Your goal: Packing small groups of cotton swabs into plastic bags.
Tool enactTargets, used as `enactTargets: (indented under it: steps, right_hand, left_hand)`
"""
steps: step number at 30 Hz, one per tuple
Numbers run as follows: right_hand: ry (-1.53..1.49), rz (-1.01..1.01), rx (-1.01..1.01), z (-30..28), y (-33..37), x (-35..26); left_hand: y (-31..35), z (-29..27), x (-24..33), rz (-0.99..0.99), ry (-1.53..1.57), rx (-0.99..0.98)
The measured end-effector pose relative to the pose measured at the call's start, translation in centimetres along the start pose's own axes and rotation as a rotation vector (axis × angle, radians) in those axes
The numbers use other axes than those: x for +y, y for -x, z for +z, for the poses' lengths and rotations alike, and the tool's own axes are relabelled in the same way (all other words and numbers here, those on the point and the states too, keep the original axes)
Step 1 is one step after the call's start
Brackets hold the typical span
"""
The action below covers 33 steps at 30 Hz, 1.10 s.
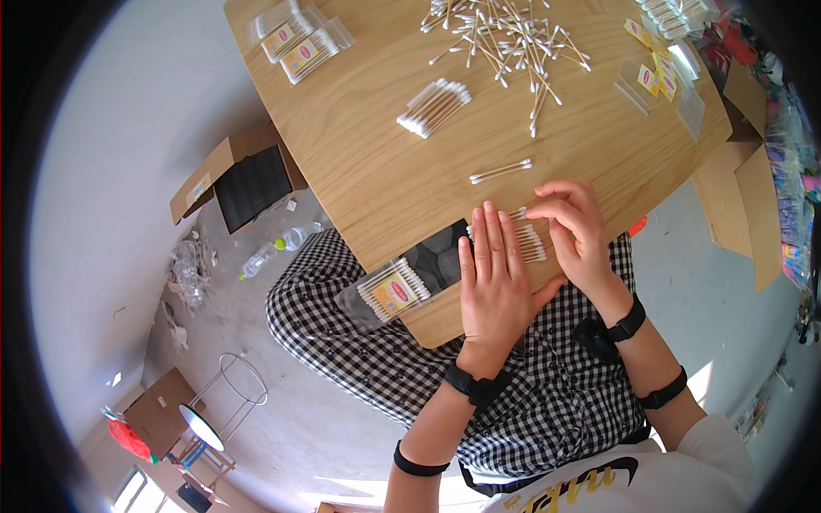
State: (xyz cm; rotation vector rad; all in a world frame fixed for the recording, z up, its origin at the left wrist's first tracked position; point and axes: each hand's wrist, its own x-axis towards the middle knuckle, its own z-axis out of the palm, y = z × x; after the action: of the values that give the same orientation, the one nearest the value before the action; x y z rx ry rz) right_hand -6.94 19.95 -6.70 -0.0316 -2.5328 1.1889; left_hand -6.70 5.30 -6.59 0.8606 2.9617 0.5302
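Note:
My left hand (pixel 493 278) lies flat, fingers stretched, over a row of cotton swabs (pixel 532 242) near the table's front edge. The swabs' right ends show beyond it; most of their length is hidden. My right hand (pixel 575 229) is at those right ends, its fingers bent and apart, one fingertip touching or close to the uppermost swab tip. Just above the hands lie a few loose swabs (pixel 501 172), side by side. Left of my left hand, a clear bag of swabs with a yellow label (pixel 395 292) rests by a dark grey patterned piece (pixel 438 256).
Farther up the wooden table (pixel 342 154) are a neat swab bundle (pixel 434 108) and a scattered swab heap (pixel 513 43). Filled bags (pixel 299 50) lie at the far left, empty labelled bags (pixel 654 81) at the right. Cardboard boxes (pixel 742 188) flank the table.

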Motion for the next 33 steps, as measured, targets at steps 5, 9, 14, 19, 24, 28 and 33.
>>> enactTargets:
  steps: [5,9,14,19,24,28,33]
  right_hand:
    - [-0.004,0.01,0.001,0.1,0.0,0.1]
    - [-0.007,0.012,0.009,0.1,0.1,0.2]
    - [0.015,-0.027,-0.009,-0.1,0.0,0.4]
    - [-0.058,0.105,0.096,0.2,-0.1,-0.3]
    - [-0.172,0.068,0.063,2.2,-0.6,-1.2]
    - [-0.351,0.112,0.063,3.3,-0.6,-1.8]
    - [-0.358,0.144,-0.01,3.7,-0.6,-2.3]
  left_hand:
    - [-0.1,0.1,0.0,-0.002,0.004,0.019]
    - [-0.1,0.1,0.1,-0.002,0.007,0.017]
    - [0.0,0.3,-0.1,0.007,0.055,0.059]
    - [1.1,-0.6,-1.2,-0.131,0.577,0.194]
    - [0.3,-1.3,-1.0,-0.422,1.508,0.506]
    - [-0.1,-1.0,0.0,-0.37,1.58,0.446]
    - [0.1,-0.9,0.7,-0.353,1.569,0.445]
